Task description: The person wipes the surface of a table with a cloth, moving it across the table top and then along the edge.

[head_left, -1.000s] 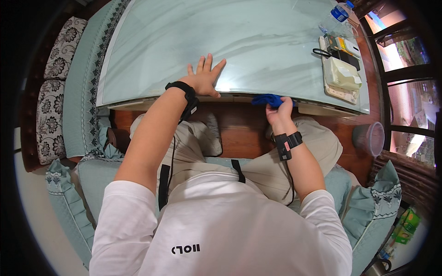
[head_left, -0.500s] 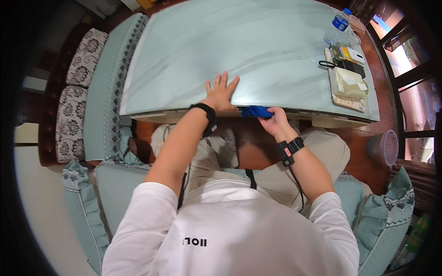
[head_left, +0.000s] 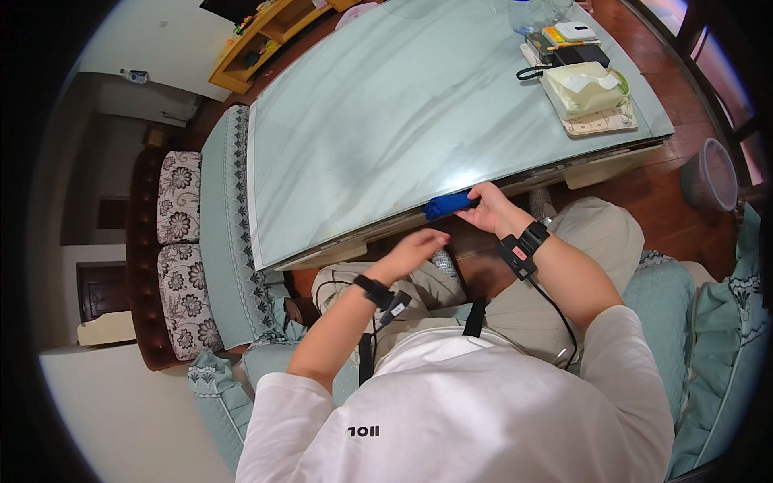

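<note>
A small rolled bundle of blue cloth (head_left: 445,206) lies at the near edge of the marble-patterned table (head_left: 354,113). My right hand (head_left: 489,211) grips its right end between thumb and fingers. The bundle's left end sticks out free along the edge. My left hand (head_left: 420,248) is off the table, just below the edge and left of the bundle, with its fingers bent together and nothing visible in them. Each wrist wears a black strap with a small box.
On the table's right part, a tissue pack (head_left: 586,87) rests on a notebook (head_left: 600,121), beside a black case (head_left: 576,56) and a white device (head_left: 574,31). A waste bin (head_left: 708,177) stands on the floor to the right. A cushioned sofa (head_left: 221,217) runs along the left.
My left hand has lifted off the tabletop, drawn back below the edge and curled its spread fingers. My right hand still holds the blue cloth. The view has turned and shifted.
</note>
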Available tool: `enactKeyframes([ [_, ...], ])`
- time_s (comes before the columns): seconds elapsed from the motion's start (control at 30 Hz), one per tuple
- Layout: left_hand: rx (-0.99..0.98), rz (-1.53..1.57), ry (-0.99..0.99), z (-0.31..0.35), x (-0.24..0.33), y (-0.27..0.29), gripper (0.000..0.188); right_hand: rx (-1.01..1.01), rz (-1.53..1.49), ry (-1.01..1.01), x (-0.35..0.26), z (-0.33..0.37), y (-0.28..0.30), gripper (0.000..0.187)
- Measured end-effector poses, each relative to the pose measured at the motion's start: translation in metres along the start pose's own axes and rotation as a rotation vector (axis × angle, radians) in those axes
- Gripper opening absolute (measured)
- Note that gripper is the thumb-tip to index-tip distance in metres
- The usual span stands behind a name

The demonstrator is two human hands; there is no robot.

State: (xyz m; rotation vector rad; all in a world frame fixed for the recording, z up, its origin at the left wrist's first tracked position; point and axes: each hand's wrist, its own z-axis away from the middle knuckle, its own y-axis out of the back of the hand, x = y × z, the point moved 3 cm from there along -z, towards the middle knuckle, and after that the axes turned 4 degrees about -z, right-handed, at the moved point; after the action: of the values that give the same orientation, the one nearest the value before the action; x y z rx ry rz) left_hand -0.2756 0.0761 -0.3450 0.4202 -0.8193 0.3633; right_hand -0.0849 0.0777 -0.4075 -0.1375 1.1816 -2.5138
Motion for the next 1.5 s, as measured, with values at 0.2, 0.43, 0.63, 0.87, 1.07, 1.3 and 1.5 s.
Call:
enactKeyframes([
  [0.2, 0.141, 0.248, 0.084, -0.052, 0.005, -0.032, 0.053, -0.044, -0.032, -0.050, -0.002, -0.002, 0.001, 0.042],
  [0.43, 0.229, 0.582, 0.174, -0.079, 0.007, -0.035, 0.054, -0.072, 0.167, -0.149, -0.013, -0.004, 0.008, 0.028],
  [0.63, 0.315, 0.798, 0.094, -0.068, 0.004, -0.031, 0.048, -0.137, 0.610, -0.246, -0.016, 0.025, -0.004, 0.025],
  [0.87, 0.444, 0.847, 0.056, -0.044, -0.046, 0.007, 0.046, -0.130, 1.102, 0.279, -0.027, 0.038, -0.055, 0.025],
  [1.07, 0.693, 1.034, -0.036, -0.024, -0.090, 0.038, 0.050, -0.112, 1.625, 0.785, -0.028, 0.016, -0.088, 0.034],
  [1.3, 0.713, 1.051, -0.002, 0.006, -0.103, 0.067, 0.044, -0.026, 1.948, 0.935, -0.013, -0.009, -0.087, 0.037],
  [1.5, 0.599, 1.106, -0.062, -0.009, -0.087, 0.047, 0.045, -0.103, 1.652, 0.763, -0.025, -0.012, -0.084, 0.038],
])
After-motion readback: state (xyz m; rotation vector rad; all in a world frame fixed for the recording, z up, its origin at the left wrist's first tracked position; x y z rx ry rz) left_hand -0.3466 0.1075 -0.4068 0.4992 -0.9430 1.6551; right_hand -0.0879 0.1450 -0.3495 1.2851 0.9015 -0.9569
